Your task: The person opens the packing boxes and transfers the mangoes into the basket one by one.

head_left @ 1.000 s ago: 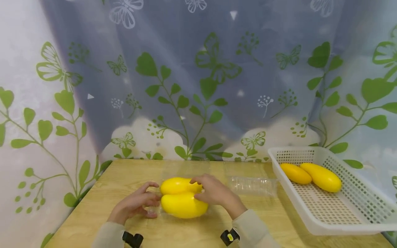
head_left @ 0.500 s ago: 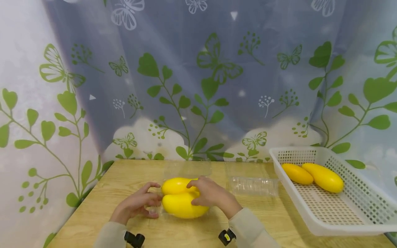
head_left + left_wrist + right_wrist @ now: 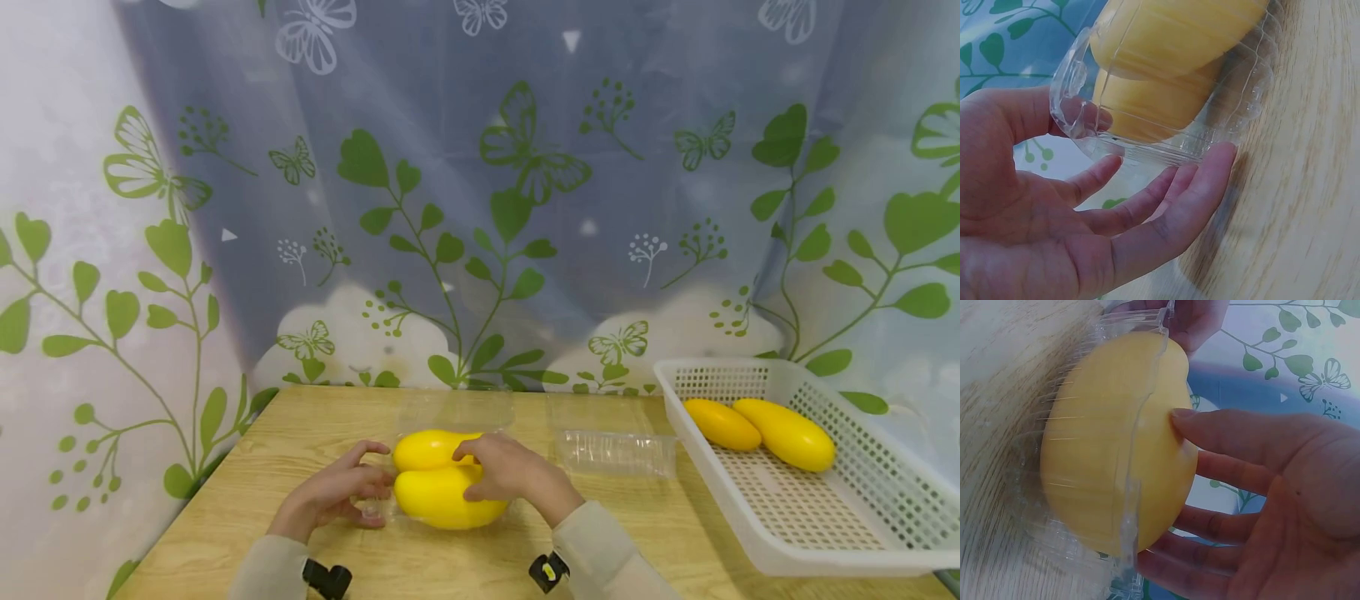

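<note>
Two yellow mangoes lie side by side in a clear plastic box, the near mango [image 3: 442,500] in front of the far mango [image 3: 420,450]. My left hand [image 3: 337,492] holds the left end of the clear box [image 3: 1254,75]: in the left wrist view the thumb lies at its rim and the fingertips reach its end wall. From the right, my right hand [image 3: 517,475] spreads over the mangoes. Its thumb touches the near mango, and the index finger rests on the far one. In the right wrist view its other fingers pass behind the near mango, tips partly hidden.
A white perforated basket [image 3: 720,508] stands at the right with two more mangoes [image 3: 783,433] inside. Toward the back of the wooden table [image 3: 247,467] lie clear plastic boxes, one [image 3: 615,454] near the basket. A patterned curtain [image 3: 480,208] hangs behind.
My right hand has shifted slightly left over the mangoes. The left hand keeps its place at the box's end, and the view has turned slightly.
</note>
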